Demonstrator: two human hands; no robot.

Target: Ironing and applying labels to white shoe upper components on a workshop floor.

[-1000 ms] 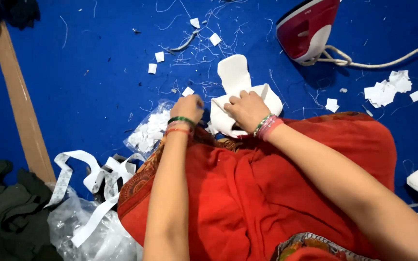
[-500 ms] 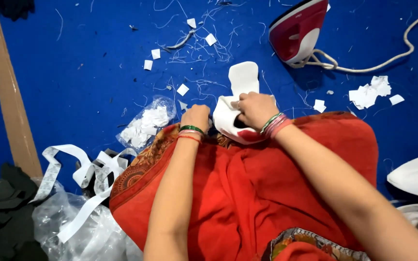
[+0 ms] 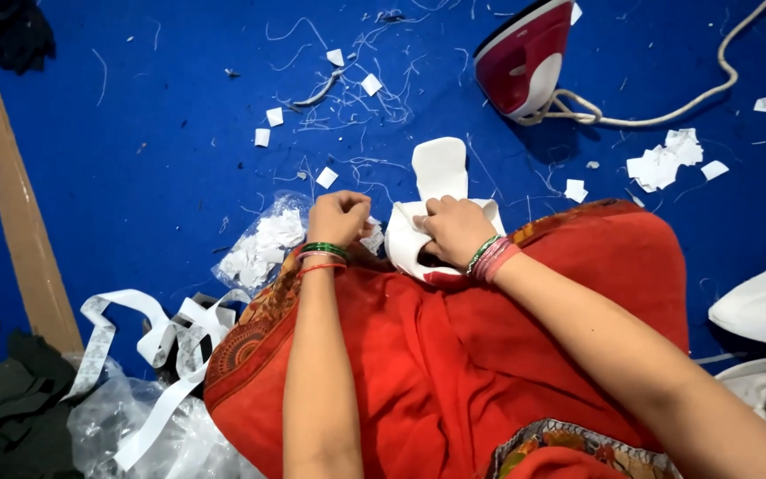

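I see the right hand (image 3: pixel 454 229) pinching the white fabric piece (image 3: pixel 441 177), soft, limp, best gripped at its twelve o'clock tab; left hand (image 3: pixel 337 217) fisted, contents probably hidden

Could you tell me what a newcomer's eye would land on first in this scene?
Probably the red cloth spread over the blue surface in the lower middle, with both hands at its upper edge. The right hand presses on a white fabric piece; the left hand is closed beside it. A red and white iron lies at top right, amid scattered white scraps.
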